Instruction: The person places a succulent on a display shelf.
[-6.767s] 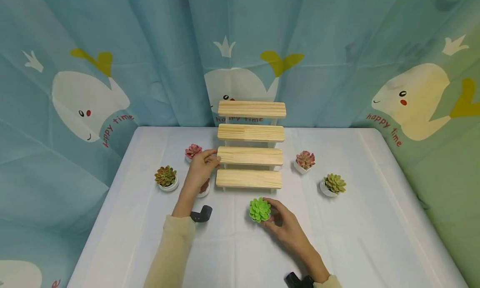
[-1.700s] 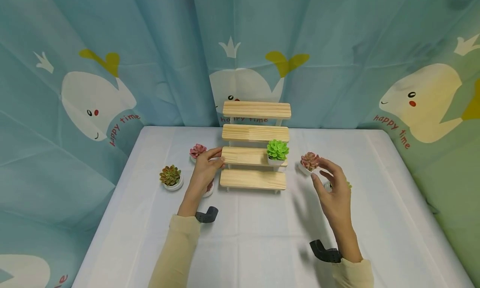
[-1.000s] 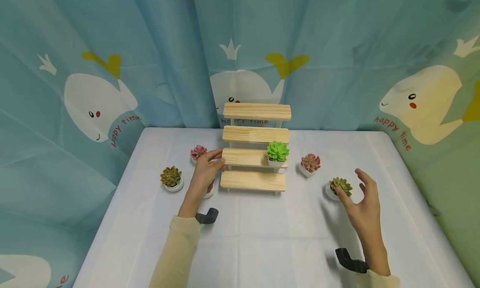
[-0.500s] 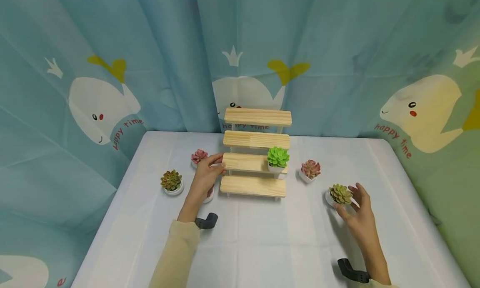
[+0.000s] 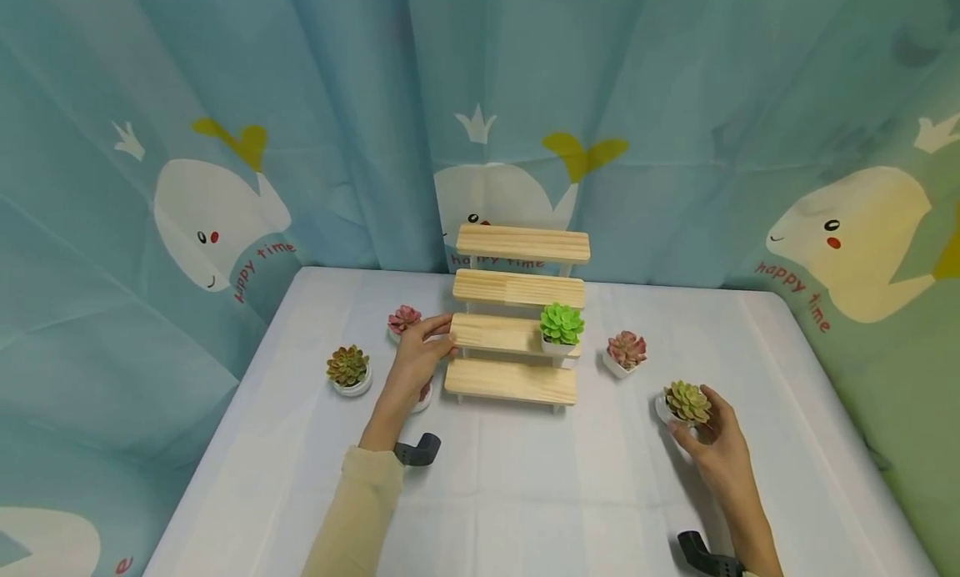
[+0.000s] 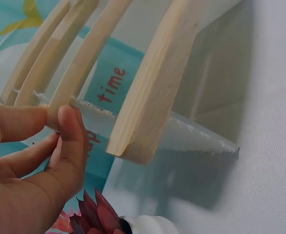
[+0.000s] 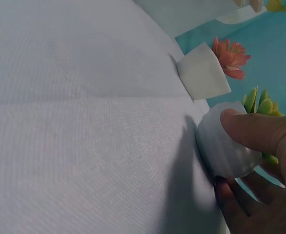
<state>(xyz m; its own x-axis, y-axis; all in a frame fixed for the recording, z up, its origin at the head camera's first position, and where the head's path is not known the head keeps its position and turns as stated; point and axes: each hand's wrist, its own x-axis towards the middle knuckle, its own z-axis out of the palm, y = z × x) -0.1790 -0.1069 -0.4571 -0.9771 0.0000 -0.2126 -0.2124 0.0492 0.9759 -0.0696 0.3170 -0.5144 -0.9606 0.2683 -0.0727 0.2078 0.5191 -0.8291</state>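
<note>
Right hand (image 5: 722, 454) has curled in around the potted yellow-green succulent (image 5: 683, 403).

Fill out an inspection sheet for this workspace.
Surface: white cloth, faintly creased.
Job's things: four-tier pale wooden rack; bright-green succulent in white pot, right end of the second-lowest shelf; four red-tinged succulents in white pots, three left of the rack, one right.
Clutter: nothing seen.
Hands: left hand pinches that shelf's left end; right hand grips the white ribbed pot of an olive-green succulent.
Cables: nothing seen.
Surroundings: blue whale-printed curtain.
</note>
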